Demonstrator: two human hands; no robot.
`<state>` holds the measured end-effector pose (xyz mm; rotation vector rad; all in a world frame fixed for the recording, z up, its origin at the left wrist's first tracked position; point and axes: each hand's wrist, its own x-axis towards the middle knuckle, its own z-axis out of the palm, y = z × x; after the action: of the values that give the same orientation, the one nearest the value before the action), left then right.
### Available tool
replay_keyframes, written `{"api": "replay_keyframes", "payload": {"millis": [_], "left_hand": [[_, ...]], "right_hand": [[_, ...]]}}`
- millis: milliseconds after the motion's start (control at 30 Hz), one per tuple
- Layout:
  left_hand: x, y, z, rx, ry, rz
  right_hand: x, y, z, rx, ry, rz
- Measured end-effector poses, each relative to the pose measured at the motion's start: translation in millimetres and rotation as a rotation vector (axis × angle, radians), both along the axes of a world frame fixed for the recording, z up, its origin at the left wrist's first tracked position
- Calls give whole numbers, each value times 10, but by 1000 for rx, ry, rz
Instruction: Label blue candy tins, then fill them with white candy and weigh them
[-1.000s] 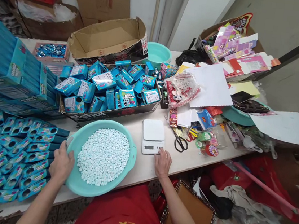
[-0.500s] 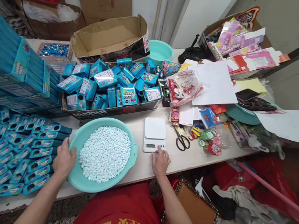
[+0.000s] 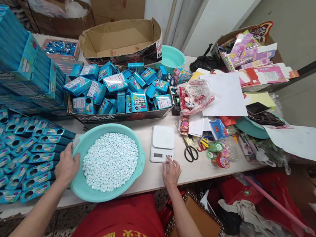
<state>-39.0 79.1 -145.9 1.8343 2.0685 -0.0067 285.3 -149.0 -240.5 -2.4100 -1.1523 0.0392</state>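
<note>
A turquoise plastic basin (image 3: 79,180) stands at the table's front edge, holding a heap of small pale blue candies (image 3: 112,163). My left hand (image 3: 67,165) grips its left rim, thumb on the inner side and fingers mostly hidden outside. Right of the basin lies a white digital kitchen scale (image 3: 163,138) with a bare platform. My right hand (image 3: 171,173) is at the scale's front edge, its index finger stretched out to the buttons and the other fingers loosely bent. Nothing shows in that hand.
Behind the basin, a low carton (image 3: 112,118) is full of blue candy boxes. More blue boxes (image 3: 13,147) stand in rows and stacks at left. Black scissors (image 3: 190,153), tape rolls (image 3: 216,146) and papers (image 3: 225,96) lie to the right. A cut-down carton (image 3: 118,38) stands behind.
The camera view has shifted slightly. My left hand stays on the basin's rim, and my right index finger is still at the scale's buttons.
</note>
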Motion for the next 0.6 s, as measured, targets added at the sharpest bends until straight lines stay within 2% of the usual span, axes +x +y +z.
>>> {"api": "replay_keyframes", "payload": {"millis": [400,500,600], "left_hand": [[-6,9,-17,-1,-3,-2],[-14,11,-24,8,-14,-7],[-20,8,-29,13,-31,0]], "right_hand": [[-26,95,24,-200,-131,102],[-27,69,36,-188,-91,100],[27,53,58,-79,-42,68]]}}
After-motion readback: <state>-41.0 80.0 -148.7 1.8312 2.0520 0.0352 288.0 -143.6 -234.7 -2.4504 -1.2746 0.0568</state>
